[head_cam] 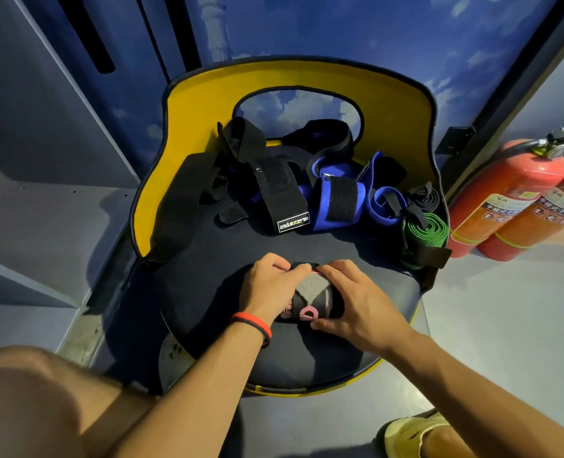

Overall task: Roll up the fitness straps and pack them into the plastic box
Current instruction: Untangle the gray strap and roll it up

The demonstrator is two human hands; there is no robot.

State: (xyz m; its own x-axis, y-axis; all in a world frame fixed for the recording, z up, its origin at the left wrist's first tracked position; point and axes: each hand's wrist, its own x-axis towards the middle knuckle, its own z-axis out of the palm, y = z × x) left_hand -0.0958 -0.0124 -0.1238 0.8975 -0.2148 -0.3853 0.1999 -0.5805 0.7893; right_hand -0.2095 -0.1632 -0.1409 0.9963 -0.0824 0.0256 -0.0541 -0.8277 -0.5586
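A black strap with pink print (303,307) lies partly rolled at the front of a dark seat cushion (307,246). My left hand (269,289) and my right hand (353,300) both press on it from either side, fingertips meeting at its far edge. Behind it sits a heap of loose straps: black ones (274,190) on the left and blue ones (337,200) in the middle. A rolled green strap (423,233) rests at the right edge of the seat. No plastic box is in view.
The seat has a yellow backrest (181,127) with an opening. Two red fire extinguishers (512,200) lean at the right against the wall. My knee (42,401) is at the lower left and a shoe (416,431) at the lower right. Grey floor surrounds the seat.
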